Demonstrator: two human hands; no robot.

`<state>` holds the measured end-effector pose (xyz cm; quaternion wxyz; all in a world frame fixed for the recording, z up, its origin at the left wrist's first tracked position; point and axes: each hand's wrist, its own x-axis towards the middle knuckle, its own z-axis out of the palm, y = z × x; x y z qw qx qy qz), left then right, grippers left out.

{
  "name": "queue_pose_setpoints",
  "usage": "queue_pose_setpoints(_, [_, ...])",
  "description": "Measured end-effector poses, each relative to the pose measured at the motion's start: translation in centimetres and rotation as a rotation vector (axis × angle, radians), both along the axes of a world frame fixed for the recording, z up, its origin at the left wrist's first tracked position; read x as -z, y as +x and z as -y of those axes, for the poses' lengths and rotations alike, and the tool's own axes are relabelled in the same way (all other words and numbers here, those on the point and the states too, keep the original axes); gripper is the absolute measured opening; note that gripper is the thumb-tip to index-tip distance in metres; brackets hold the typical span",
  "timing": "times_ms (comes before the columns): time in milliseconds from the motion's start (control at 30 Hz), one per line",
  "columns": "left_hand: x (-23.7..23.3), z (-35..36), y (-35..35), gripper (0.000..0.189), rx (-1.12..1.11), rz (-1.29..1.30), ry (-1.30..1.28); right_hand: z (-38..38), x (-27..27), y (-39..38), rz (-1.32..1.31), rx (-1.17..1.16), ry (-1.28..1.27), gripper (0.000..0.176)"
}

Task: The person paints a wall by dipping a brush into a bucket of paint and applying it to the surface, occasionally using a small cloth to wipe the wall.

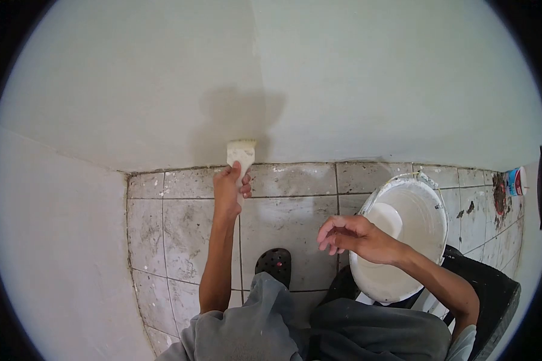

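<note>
Wrapped round the handle of a white paint brush, my left hand holds it upright. The brush's pale bristles touch or nearly touch the lower part of the wall, just above the floor edge. My right hand hangs with loosely curled fingers over the left rim of a large white bucket; nothing shows between the fingers. Inside the bucket is a smaller white container, partly hidden by my right hand, with whitish paint around it.
Dirty tiles cover the floor. A dark clog is on my foot. Right of the bucket stands a black object. A small blue and white can lies near the right wall, beside a dark red stain.
</note>
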<state>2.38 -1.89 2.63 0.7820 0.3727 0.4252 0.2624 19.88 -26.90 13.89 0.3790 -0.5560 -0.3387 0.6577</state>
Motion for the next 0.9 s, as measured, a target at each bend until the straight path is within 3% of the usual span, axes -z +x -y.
queue_pose_setpoints(133, [-6.0,1.5,-0.6,0.03,-0.002,0.06,0.122,-0.3,0.1,0.0,-0.013,-0.014,-0.01,0.022])
queue_pose_setpoints(267, [-8.3,1.3,-0.7,0.031,-0.024,0.158,0.231,-0.5,0.0,0.0,-0.022,-0.004,0.011,0.021])
queue_pose_setpoints(400, [-4.2,0.0,0.8,0.031,-0.036,0.166,0.229,-0.4,0.2,0.0,-0.02,-0.004,0.005,0.021])
queue_pose_setpoints(633, [12.6,0.3,0.2,0.03,-0.044,-0.122,-0.012,-0.2,0.7,0.0,-0.007,-0.011,0.02,0.023])
queue_pose_setpoints(767, [13.0,1.3,-1.4,0.028,-0.042,-0.195,-0.055,-0.2,-0.3,-0.1,-0.006,0.0,-0.007,0.022])
queue_pose_setpoints(833, [9.1,1.7,-1.9,0.028,-0.008,-0.216,-0.041,0.0,-0.4,-0.2,-0.029,0.03,0.012,0.022])
queue_pose_setpoints(900, [5.3,1.6,-1.7,0.031,-0.013,-0.119,0.14,0.1,-0.2,0.0,-0.016,0.016,-0.006,0.021])
